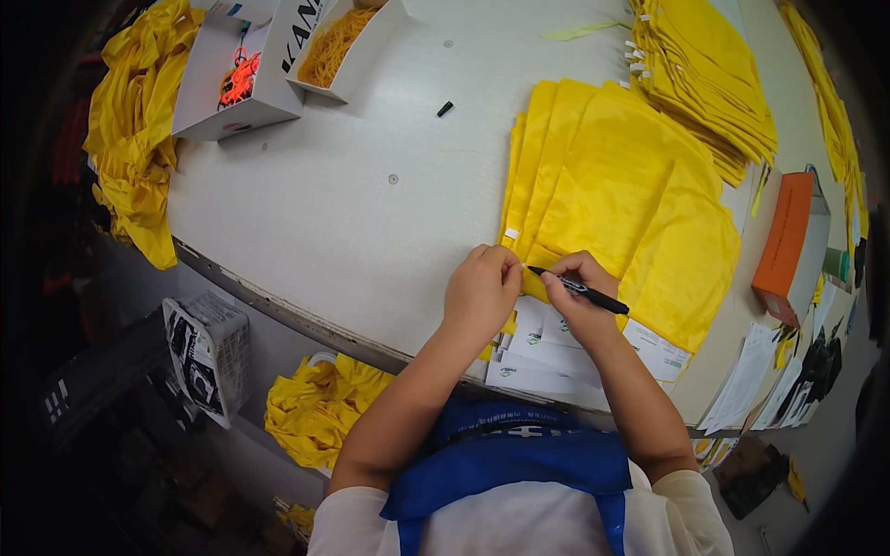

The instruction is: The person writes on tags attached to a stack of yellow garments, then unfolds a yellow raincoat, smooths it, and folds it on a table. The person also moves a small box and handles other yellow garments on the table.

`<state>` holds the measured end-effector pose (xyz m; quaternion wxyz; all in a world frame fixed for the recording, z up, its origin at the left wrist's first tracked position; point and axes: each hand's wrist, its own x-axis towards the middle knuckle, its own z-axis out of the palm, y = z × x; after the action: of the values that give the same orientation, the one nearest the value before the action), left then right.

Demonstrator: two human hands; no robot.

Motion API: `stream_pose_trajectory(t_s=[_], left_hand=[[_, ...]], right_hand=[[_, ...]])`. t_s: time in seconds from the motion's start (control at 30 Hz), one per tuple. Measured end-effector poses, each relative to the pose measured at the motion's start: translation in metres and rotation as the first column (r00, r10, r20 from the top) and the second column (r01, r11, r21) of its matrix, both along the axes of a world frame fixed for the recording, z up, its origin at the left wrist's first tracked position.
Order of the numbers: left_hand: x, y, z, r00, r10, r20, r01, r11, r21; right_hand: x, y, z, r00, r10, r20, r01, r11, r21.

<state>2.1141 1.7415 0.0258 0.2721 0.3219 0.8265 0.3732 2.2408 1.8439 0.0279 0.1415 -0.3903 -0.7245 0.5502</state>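
black lettering on white box (275,85), green print on white sheets (547,350), pale characters on blue apron (514,461)

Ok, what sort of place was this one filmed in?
Probably a textile workshop or packing area: overlapping yellow fabric pieces, a large worktable and a white box of thin yellow strands.

free tabletop (343,241) leftward, boxes (282,82) beyond, yellow cloths (640,185) rightward

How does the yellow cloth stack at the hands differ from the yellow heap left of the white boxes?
The fanned stack lies mostly flat, whereas the heap is crumpled. The left hand and right hand are at the stack; neither touches the heap. Both are bright yellow cloth.
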Motion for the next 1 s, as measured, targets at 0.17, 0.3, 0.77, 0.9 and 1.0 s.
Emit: stream_pose_trajectory(t_s=[0.17, 0.3, 0.77, 0.9, 1.0], left_hand=[[-0.004, -0.002, -0.007, 0.997, 0.018, 0.074, -0.021, 0.999, 0.04], [-0.006, -0.001, -0.005, 0.993, 0.013, 0.116, -0.015, 1.0, 0.016], [-0.027, 0.004, 0.004, 0.985, 0.074, 0.153, -0.079, 0.997, 0.025], [-0.033, 0.013, -0.009, 0.992, -0.005, 0.13, 0.0, 0.999, 0.037], [-0.035, 0.018, -0.014, 0.99, -0.035, 0.138, 0.033, 0.999, 0.018]], right_hand=[[-0.006, -0.001, -0.003, 1.0, 0.02, 0.009, -0.02, 0.999, 0.04], [-0.009, -0.001, -0.001, 0.999, 0.039, 0.016, -0.04, 0.994, 0.104], [-0.002, 0.04, 0.016, 0.959, 0.244, 0.142, -0.282, 0.84, 0.463], [-0.021, 0.031, 0.012, 0.999, 0.045, -0.012, -0.043, 0.992, 0.12], [-0.035, 0.025, 0.003, 0.999, -0.02, -0.042, 0.016, 0.996, -0.087]])
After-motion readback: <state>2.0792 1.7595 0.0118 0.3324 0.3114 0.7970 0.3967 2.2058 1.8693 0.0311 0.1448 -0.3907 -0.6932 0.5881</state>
